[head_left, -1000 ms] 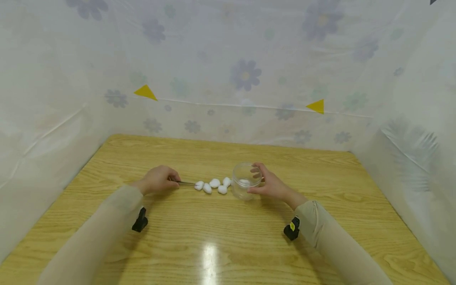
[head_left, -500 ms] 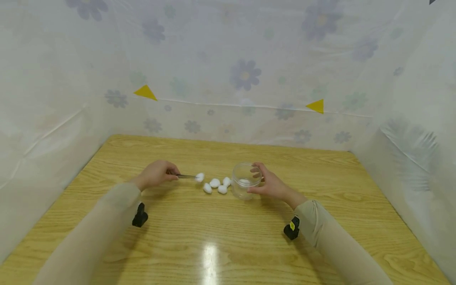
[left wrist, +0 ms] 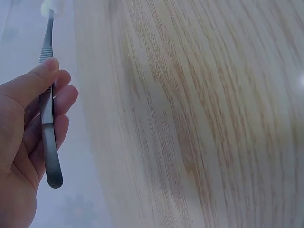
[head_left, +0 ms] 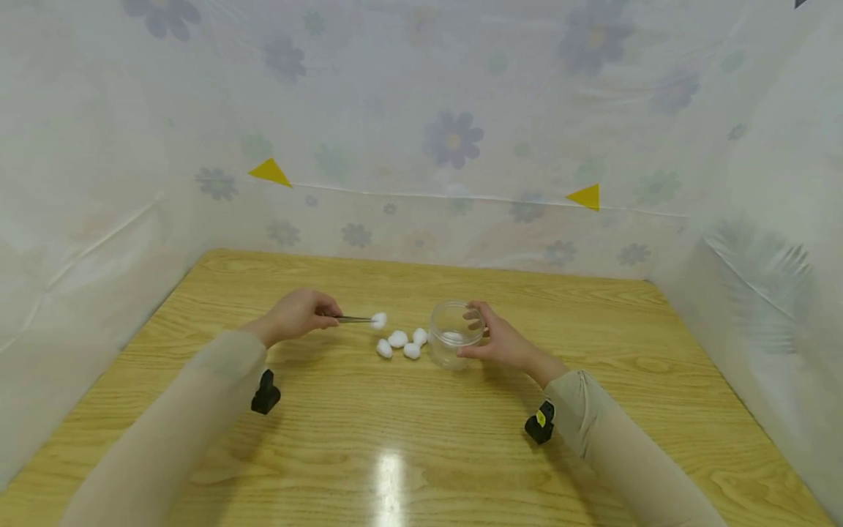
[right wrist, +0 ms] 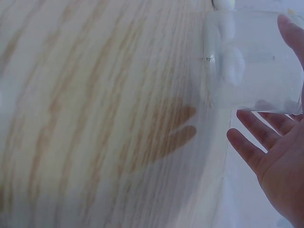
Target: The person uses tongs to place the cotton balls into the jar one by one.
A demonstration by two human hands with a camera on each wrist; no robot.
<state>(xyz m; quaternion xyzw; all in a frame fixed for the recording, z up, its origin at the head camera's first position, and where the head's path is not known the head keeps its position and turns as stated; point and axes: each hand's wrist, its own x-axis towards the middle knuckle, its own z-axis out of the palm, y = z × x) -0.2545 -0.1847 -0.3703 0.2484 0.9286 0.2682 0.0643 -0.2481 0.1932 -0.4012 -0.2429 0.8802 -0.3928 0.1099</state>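
My left hand (head_left: 301, 315) pinches a pair of metal tweezers (left wrist: 47, 109) between thumb and fingers. A white cotton ball (head_left: 378, 320) is held at the tweezers' tips, raised off the table. Several more cotton balls (head_left: 398, 339) lie in a cluster just below it, against the left side of a clear round jar (head_left: 454, 359). The jar stands upright with no lid on it. My right hand (head_left: 503, 344) grips the jar from the right, thumb at the near side and fingers around the far side. In the right wrist view cotton balls (right wrist: 232, 65) show through the jar's wall.
All of this is on a wood-grain table (head_left: 395, 410). A pale flowered curtain (head_left: 395, 110) encloses it at the back and sides, with two yellow triangles (head_left: 270, 172) on the back. A black wrist camera (head_left: 265, 394) hangs under the left forearm.
My left hand has lifted one cotton ball off the table with the tweezers and moved it up and a little to the right. The right hand and jar have stayed in place.
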